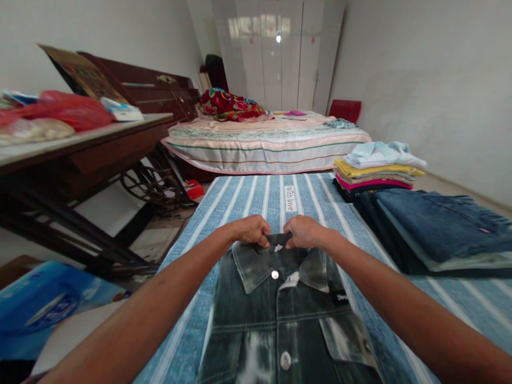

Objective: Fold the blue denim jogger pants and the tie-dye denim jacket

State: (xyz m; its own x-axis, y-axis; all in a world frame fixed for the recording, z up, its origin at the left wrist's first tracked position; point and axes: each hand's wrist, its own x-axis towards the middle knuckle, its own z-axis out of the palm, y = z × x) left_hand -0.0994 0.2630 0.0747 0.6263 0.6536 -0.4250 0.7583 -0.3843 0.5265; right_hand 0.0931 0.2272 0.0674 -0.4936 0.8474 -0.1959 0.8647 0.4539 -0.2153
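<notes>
A dark grey-green denim jacket (260, 304) with pale bleached patches lies front side up before me, its collar at the far end and its lower part cut off by the frame. My left hand (253, 230) pinches the back of the collar from the left. From the right, my right hand (304, 232) grips the same collar edge, a short gap from the left. Metal buttons run down the jacket's front, and a small black label sits on its right side. Under it spreads a blue and white striped cloth (240, 197) printed "With love".
To the right lie folded jeans (444, 218) and a stack of folded clothes (376, 173). A sewing machine table (156, 121) carrying a red plastic bag (76, 109) stands left, above a blue package (52, 304). Behind are a bed (260, 152) and a white wardrobe (272, 64).
</notes>
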